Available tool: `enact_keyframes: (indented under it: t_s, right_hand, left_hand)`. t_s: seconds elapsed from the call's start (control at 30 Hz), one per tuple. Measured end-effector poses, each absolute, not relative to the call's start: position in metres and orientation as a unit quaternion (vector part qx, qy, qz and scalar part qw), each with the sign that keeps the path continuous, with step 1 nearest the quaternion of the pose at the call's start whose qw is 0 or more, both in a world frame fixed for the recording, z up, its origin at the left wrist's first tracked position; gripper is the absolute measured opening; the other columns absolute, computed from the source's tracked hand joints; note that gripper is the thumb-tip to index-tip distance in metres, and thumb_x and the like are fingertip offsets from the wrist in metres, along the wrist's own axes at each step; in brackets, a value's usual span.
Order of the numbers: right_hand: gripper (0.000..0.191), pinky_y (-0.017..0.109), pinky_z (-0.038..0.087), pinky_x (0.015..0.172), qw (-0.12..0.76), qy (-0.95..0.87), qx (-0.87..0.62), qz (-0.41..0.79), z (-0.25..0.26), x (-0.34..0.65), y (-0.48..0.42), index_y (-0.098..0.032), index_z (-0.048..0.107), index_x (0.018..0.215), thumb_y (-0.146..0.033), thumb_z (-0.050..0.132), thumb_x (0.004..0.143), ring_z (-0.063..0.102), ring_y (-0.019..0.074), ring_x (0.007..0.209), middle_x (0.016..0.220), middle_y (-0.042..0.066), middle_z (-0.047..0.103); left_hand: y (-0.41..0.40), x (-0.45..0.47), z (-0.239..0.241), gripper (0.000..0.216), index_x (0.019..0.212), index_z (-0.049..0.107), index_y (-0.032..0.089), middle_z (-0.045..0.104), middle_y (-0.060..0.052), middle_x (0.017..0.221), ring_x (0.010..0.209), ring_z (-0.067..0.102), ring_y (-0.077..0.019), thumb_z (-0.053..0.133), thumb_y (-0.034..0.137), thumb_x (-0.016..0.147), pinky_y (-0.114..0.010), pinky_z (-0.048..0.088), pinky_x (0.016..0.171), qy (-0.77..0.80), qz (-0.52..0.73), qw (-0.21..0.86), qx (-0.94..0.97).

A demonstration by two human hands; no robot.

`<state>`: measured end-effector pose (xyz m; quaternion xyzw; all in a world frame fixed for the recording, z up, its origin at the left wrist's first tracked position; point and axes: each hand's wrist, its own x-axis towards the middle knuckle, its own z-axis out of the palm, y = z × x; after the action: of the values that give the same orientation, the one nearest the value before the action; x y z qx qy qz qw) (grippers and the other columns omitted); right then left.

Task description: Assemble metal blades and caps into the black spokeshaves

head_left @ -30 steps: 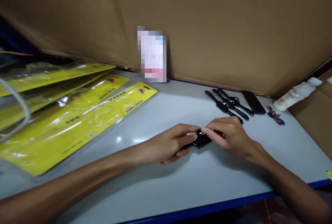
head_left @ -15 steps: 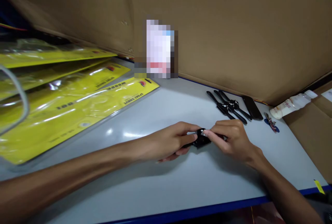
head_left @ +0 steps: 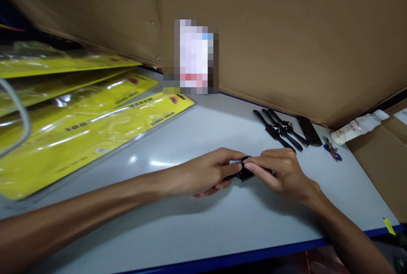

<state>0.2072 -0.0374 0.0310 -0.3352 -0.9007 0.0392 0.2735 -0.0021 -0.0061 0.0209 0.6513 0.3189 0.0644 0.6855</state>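
Note:
A black spokeshave (head_left: 246, 174), partly covered by fingers, is held just above the grey tabletop. My left hand (head_left: 210, 172) is closed around its handle side, with the thumb and index finger at the middle body. From the other side, the thumb and index finger of my right hand (head_left: 280, 170) pinch at the top of that body. Those fingertips cover the detail they press on. Farther back on the right lie several similar black spokeshaves (head_left: 281, 129), side by side.
Long yellow blister packs (head_left: 127, 125) spread over the left side, with a pale curved cable (head_left: 25, 125) in front. At the right are a dark flat phone-like slab (head_left: 309, 131), a small wire bundle (head_left: 332, 149) and a white bottle (head_left: 359, 126). Cardboard walls (head_left: 286, 41) border the table.
My right fingertips have shifted left over the spokeshave's body, covering the silver piece that showed before. My left hand keeps its hold. The view has moved very slightly.

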Motion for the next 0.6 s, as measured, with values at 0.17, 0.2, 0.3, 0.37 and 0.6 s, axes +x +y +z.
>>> enact_keyframes:
  t_s: [0.17, 0.2, 0.3, 0.37, 0.6]
  right_hand:
    - [0.046, 0.026, 0.031, 0.049, 0.256, -0.898, -0.357, -0.004, 0.0305, 0.2081, -0.0370, -0.016, 0.066, 0.061, -0.025, 0.050, 0.103, 0.047, 0.0098, 0.046, 0.052, 0.000, 0.059]
    - [0.048, 0.026, 0.030, 0.048, 0.258, -0.899, -0.355, 0.013, 0.0307, 0.2077, -0.0375, -0.017, 0.065, 0.059, -0.026, 0.050, 0.103, 0.046, 0.0095, 0.046, 0.051, 0.000, 0.058]
    - [0.040, 0.023, 0.036, 0.049, 0.288, -0.890, -0.343, 0.087, 0.0319, 0.2060, -0.0394, -0.017, 0.074, 0.073, -0.029, 0.052, 0.104, 0.053, 0.0091, 0.048, 0.058, 0.000, 0.067]
    - [0.031, 0.022, 0.042, 0.053, 0.311, -0.877, -0.350, 0.106, 0.0332, 0.2062, -0.0394, -0.017, 0.078, 0.086, -0.027, 0.054, 0.102, 0.059, 0.0099, 0.053, 0.067, 0.002, 0.073]
    - [0.022, 0.022, 0.043, 0.053, 0.298, -0.887, -0.342, 0.089, 0.0342, 0.2117, -0.0349, -0.016, 0.078, 0.102, -0.022, 0.057, 0.100, 0.059, 0.0106, 0.053, 0.068, 0.002, 0.073]
  left_hand:
    - [-0.0060, -0.0030, 0.0197, 0.025, 0.095, 0.052, 0.021, 0.040, 0.011, 0.054, 0.032, 0.031, -0.0068, 0.048, 0.046, 0.096, -0.017, 0.024, 0.029, 0.316, 0.066, 0.690, 0.648]
    - [-0.0058, -0.0030, 0.0197, 0.027, 0.094, 0.052, 0.021, 0.039, 0.011, 0.054, 0.032, 0.031, -0.0067, 0.048, 0.047, 0.096, -0.017, 0.024, 0.029, 0.314, 0.068, 0.690, 0.649]
    - [-0.0053, -0.0033, 0.0199, 0.029, 0.099, 0.054, 0.020, 0.038, 0.011, 0.053, 0.032, 0.032, -0.0074, 0.049, 0.048, 0.095, -0.017, 0.024, 0.029, 0.311, 0.072, 0.687, 0.653]
    - [-0.0052, -0.0036, 0.0201, 0.031, 0.105, 0.055, 0.019, 0.038, 0.011, 0.053, 0.033, 0.031, -0.0077, 0.050, 0.048, 0.095, -0.017, 0.024, 0.030, 0.314, 0.069, 0.686, 0.653]
    - [-0.0068, -0.0036, 0.0202, 0.032, 0.112, 0.056, 0.019, 0.038, 0.011, 0.053, 0.033, 0.030, -0.0082, 0.047, 0.046, 0.097, -0.018, 0.025, 0.030, 0.321, 0.062, 0.680, 0.657]
